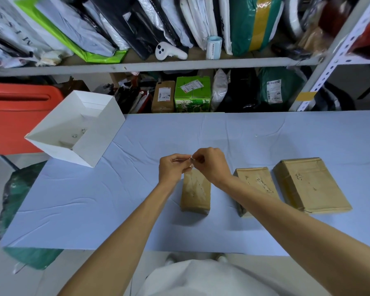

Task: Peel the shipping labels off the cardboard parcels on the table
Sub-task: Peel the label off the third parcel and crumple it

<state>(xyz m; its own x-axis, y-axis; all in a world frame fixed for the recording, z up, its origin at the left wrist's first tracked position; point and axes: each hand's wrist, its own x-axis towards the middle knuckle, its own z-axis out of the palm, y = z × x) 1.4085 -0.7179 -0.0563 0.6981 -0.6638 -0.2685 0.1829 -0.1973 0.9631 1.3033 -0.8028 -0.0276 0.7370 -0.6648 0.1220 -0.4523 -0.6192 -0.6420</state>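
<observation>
The left hand [172,167] and the right hand [212,165] meet, and both pinch a small white label scrap [191,160]. Just under them lies a narrow parcel [195,191]. A middle parcel [256,180] and a wide parcel [310,184] lie right of the right hand. All three tops show only torn traces, so the peeling seems nearly finished.

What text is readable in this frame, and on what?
White bag, top left: large sideways letters, cut off, unreadable.
Labels on green box, brown box, green bag behind the table: too small.
Label roll: blurred.
Cardboard parcels left, middle, right: only residue, no text.
</observation>
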